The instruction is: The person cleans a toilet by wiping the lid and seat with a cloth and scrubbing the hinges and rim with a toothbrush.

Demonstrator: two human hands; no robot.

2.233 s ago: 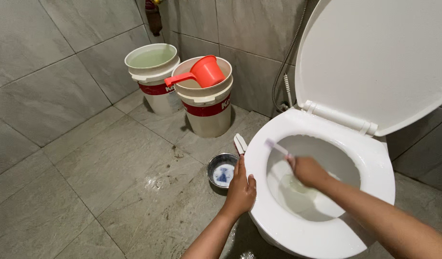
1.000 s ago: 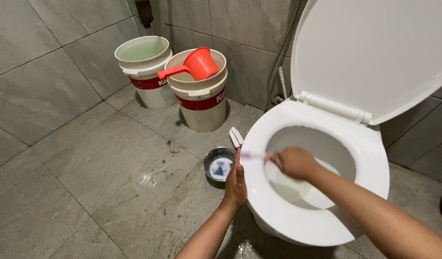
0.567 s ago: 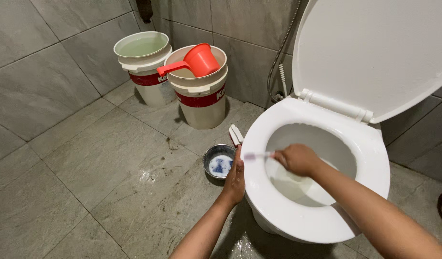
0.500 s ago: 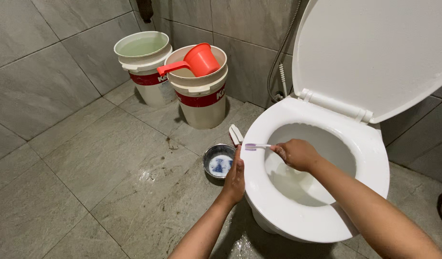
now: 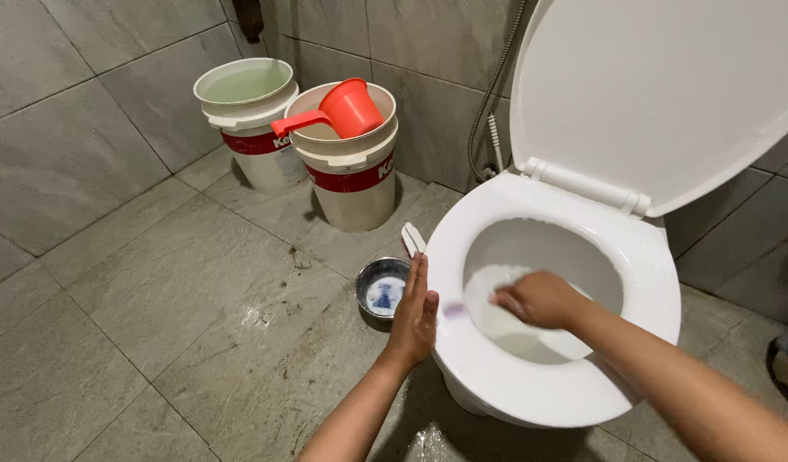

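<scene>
Scrubbing the toilet seat (image 5: 496,376) with a small toothbrush (image 5: 456,309), the brush blurred and showing only as a purple-pink smear on the near left of the rim. Right hand (image 5: 537,298) closed around the handle, hanging over the bowl opening; exact grip hard to read through the motion blur, but probably pinched between thumb and fingers. Left hand (image 5: 415,312) open and flat, fingers straight, pressed against the outer left side of the seat, holding nothing.

Best done in short, firm strokes, bristles angled to meet the rim squarely, working round in overlapping patches rather than jumping about. Worth keeping the left palm braced where it is for steadiness, clear of the wetted part. Fresh cleaner close by in the small metal bowl (image 5: 381,289) on the floor just beside the left hand; rinse water in the two white buckets (image 5: 347,167) by the wall, red dipper (image 5: 342,109) resting in the nearer one.
</scene>
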